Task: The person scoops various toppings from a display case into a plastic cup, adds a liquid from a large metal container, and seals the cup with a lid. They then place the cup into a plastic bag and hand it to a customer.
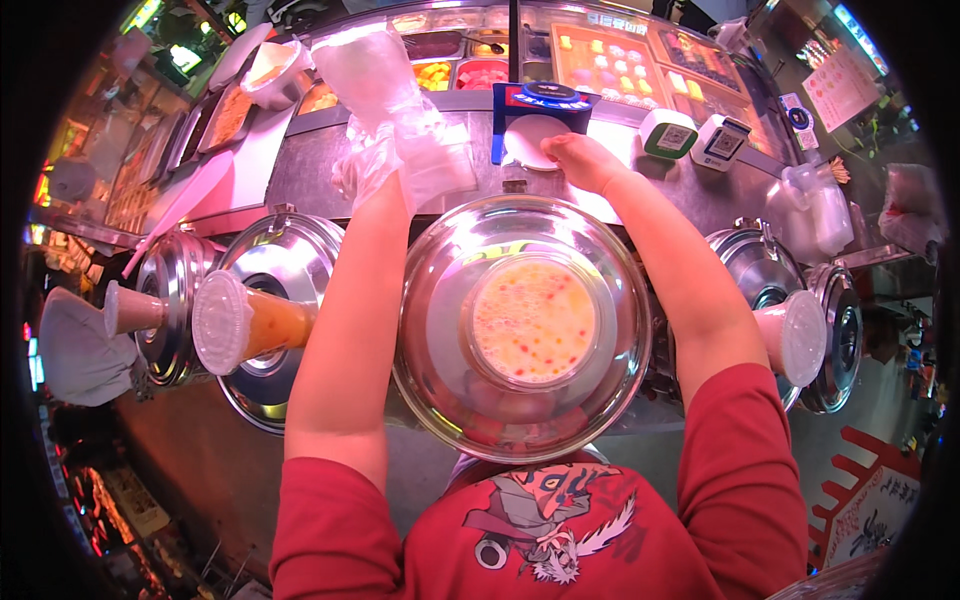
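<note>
An uncovered cup of foamy orange-pink drink with red bits [534, 322] stands on a round stainless steel lid [442, 390] right in front of me. Beyond it, the bare fingers of my right hand [589, 161] pinch the edge of a round white disc [529, 142], perhaps a cup lid. That disc leans in a blue holder [498, 131] on the steel counter. Clear plastic, a glove or thin bags, covers my left hand [369, 161], which is beside a pile of clear plastic bags [439, 161]. Its fingers are blurred under the plastic.
Lidded cups stand on steel lids at left [221, 322] and right [802, 337]. Fruit trays [484, 75] and a tray of small shaped pieces [607, 64] line the back. Two code stands [667, 135] sit right of the holder. A white tub [274, 75] is at back left.
</note>
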{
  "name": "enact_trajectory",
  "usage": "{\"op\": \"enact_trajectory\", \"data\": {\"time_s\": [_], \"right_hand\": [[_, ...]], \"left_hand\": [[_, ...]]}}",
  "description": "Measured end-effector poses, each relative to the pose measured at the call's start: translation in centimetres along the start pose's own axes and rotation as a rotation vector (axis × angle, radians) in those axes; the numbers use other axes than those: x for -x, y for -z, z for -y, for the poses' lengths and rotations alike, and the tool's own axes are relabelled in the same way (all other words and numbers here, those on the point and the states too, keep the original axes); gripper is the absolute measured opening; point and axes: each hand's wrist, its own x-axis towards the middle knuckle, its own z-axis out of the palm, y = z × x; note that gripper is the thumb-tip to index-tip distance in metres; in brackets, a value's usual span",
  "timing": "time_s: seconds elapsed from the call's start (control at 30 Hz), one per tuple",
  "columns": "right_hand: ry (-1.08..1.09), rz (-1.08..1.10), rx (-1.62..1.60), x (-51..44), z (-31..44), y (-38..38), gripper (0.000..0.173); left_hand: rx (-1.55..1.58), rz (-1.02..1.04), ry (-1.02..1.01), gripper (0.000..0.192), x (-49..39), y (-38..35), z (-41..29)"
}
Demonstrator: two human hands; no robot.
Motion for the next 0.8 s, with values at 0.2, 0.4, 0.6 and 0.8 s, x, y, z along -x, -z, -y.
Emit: {"op": "enact_trajectory", "data": {"time_s": [0.2, 0.4, 0.6, 0.8], "right_hand": [[0.070, -0.151, -0.004, 0.6, 1.5, -0.5, 0.022], [-0.056, 0.055, 0.016, 0.0, 1.7, 0.1, 0.044], [0.035, -0.014, -0.037, 0.3, 0.6, 0.0, 0.042], [0.119, 0.016, 0.138, 0.5, 1.0, -0.5, 0.032]], "left_hand": [[0.012, -0.180, -0.157, 0.042, 6.5, -1.4, -2.7], [-0.092, -0.153, -0.387, 0.050, 14.4, 0.1, -5.0], [-0.070, 0.001, -0.530, 0.056, 20.2, 3.9, -5.3], [-0.054, -0.076, -0.512, 0.051, 23.7, 6.5, -4.6]]}}
